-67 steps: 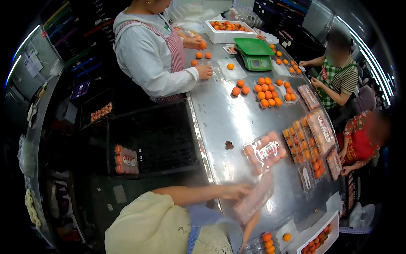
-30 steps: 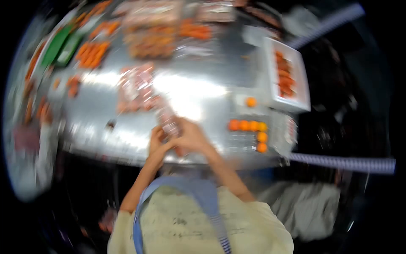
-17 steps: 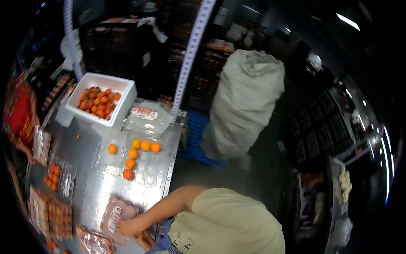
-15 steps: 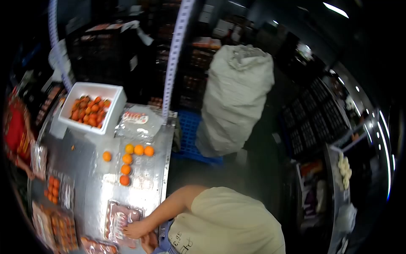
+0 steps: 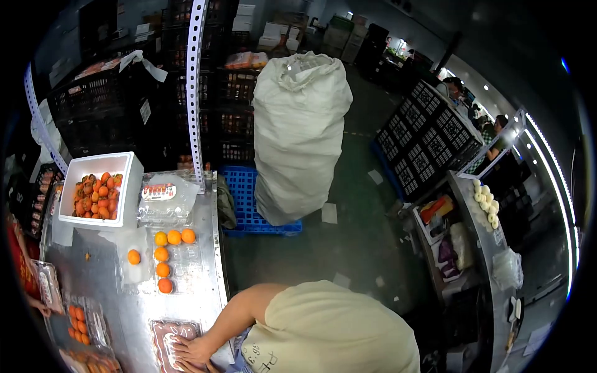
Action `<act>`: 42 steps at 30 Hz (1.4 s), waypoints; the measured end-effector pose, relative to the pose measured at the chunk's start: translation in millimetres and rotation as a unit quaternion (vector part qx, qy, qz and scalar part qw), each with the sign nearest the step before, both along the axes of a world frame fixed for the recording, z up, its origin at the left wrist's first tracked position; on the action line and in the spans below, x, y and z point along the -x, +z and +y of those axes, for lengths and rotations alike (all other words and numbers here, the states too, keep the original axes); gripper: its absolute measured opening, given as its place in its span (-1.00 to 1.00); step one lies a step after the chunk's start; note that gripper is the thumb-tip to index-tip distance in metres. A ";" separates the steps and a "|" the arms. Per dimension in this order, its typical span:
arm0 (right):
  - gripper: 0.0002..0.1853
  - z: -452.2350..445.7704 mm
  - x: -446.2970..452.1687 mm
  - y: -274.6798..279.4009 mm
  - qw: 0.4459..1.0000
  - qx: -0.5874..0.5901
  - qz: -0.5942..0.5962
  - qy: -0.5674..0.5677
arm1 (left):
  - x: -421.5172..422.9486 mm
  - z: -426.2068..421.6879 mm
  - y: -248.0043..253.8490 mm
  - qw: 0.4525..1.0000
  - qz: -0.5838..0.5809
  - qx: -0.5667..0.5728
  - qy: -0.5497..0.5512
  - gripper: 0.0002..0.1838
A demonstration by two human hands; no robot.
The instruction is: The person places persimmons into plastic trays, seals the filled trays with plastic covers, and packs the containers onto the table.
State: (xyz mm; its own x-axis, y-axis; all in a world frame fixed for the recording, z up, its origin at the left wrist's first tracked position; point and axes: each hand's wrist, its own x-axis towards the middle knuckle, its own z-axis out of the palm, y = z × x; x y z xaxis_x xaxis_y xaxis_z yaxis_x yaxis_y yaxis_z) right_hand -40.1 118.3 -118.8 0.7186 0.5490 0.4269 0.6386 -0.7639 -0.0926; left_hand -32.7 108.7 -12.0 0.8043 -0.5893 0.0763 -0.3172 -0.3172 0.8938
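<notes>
My right hand [image 5: 193, 352] lies with its fingers spread flat on a clear, labelled pack of reddish fruit [image 5: 166, 340] near the table's edge. Under my right wrist, a sliver of what seems to be my left hand [image 5: 212, 367] shows at the bottom edge; its fingers are hidden. Farther up the table, orange fruits [image 5: 162, 269] form an L in a clear tray. A single orange fruit [image 5: 134, 257] sits left of them on a pale sheet. A labelled clear lid [image 5: 163, 208] lies beyond.
A white foam box [image 5: 129, 186] of fruit stands at the table's far end. Beside the table, a large white sack [image 5: 300, 143] rests on a blue pallet [image 5: 244, 205]. Packed fruit [image 5: 78, 324] and a co-worker's hand [image 5: 41, 306] are at the left. Black crates [image 5: 429, 140] stand beyond.
The view has swung right, away from the other workers. The pack that was held up between my hands now lies on the table, under my spread right hand. My left hand has mostly left view.
</notes>
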 end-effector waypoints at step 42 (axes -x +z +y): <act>-0.69 -21.4 -23.5 136.3 0.971 0.101 0.182 0.119 | 55.2 130.4 -32.5 0.780 0.249 0.246 0.518 -0.04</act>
State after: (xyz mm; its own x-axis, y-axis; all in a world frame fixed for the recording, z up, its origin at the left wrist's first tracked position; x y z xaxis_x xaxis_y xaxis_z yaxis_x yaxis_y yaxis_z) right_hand -16.6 96.9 17.5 0.6444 0.7638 0.0356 0.7523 -0.6250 -0.2085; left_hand -88.0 239.1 -44.5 0.8318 0.3993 -0.3856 0.3072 0.2473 0.9189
